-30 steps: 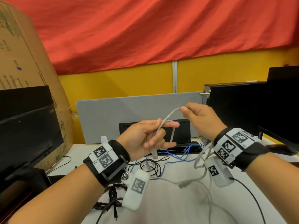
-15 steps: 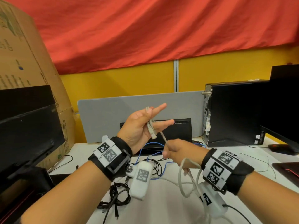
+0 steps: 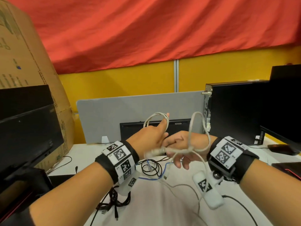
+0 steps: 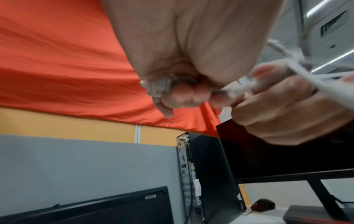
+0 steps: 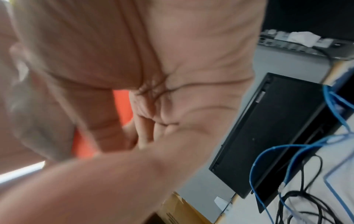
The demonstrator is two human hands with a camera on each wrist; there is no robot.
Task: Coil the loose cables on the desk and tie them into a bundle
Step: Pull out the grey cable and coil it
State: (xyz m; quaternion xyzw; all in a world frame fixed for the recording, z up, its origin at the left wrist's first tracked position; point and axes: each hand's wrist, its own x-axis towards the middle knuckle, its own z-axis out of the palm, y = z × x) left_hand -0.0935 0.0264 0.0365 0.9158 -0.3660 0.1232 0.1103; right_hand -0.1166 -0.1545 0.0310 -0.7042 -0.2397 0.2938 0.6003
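Red curtain behind, white surface [image 3: 156, 207] below. Both hands up over it, close together. Left hand [image 3: 150, 137] curled round gray cable [image 3: 197, 128], one loop hooked over raised finger, clear plug [image 4: 156, 87] poking out of grip. Right hand [image 3: 180, 147] pinching same cable, another loop arching above wrist, rest trailing down to surface.

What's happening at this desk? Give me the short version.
A person is coiling a grey network cable in the air above the white desk. The left hand has a loop hooked over its raised finger and grips the plug end; the right hand holds the strands beside it. A blue cable and black cables lie loose on the desk, not yet bundled.
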